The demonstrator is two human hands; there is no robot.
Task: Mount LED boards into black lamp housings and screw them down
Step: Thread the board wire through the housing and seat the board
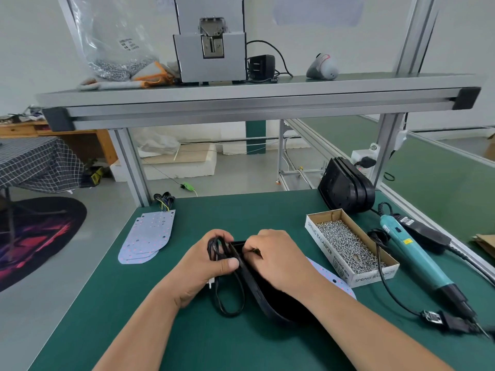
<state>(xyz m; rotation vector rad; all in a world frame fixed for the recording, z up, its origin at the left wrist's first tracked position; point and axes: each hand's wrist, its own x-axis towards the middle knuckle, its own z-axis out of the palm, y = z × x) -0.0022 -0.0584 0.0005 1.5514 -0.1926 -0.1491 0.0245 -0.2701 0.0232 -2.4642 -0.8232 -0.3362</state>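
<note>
Black lamp housing (265, 293): being held on the mat (187, 218), long axis near-to-far.
Left hand (206, 266): cable (231, 301) is being gripped beside the housing's left wall.
Right hand (278, 261): far rim is being pinched, seemingly.
LED board (332, 279): being overlapped by the housing, just right; right hand nearer.

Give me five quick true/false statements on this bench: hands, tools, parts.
1. The electric screwdriver lies on the green mat, in neither hand. True.
2. The cardboard screw box is empty. False: it is full of screws.
3. The left hand grips the black cable beside the lamp housing. True.
4. The stack of LED boards sits right of the screw box. False: it lies at the mat's left edge.
5. The right hand rests flat on the mat. False: its fingers curl into the housing's far end.
</note>
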